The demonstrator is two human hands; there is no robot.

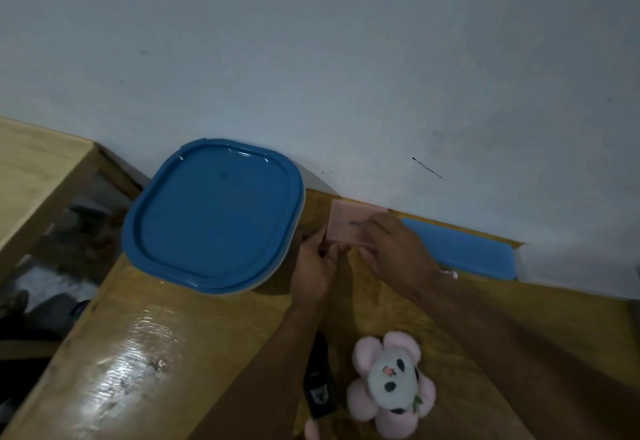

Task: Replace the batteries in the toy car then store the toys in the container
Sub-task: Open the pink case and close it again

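Wood table (145, 353): glossy, set against a pale wall; bears every item listed below.
Pink box (349, 219): small and flat, at the far edge touching the wall, between container and blue slab; contents not visible, presumed to be the battery pack.
Left hand (317, 263): fingers curled, pinching the near-left corner of the pink box.
Right hand (394, 249): fingers bent over the right and near side of the pink box, gripping it; fingertips blurred.
Toy car (320, 391): black, near the front of the table, partly hidden under the left forearm, just beside the plush toy; untouched; battery hatch not discernible.
Plush toy (391, 384): pink flower with a panda face, lying loose, outside the container.
Container (211, 217): blue lid seated on top, closed; at the table's far-left corner, just left of the left hand.
Blue slab (460, 252): flat, along the wall to the right of the right hand; purpose unclear.
Step in hand: judged as getting fresh batteries out of the pink box; early stage, car not opened, nothing stored.
Next move: judged to call for working the box open with both hands, drawing the cells out, then turning to the toy car's underside; container lid to come off before any toy goes in.
Risk: loose cells rolling on the glossy surface.
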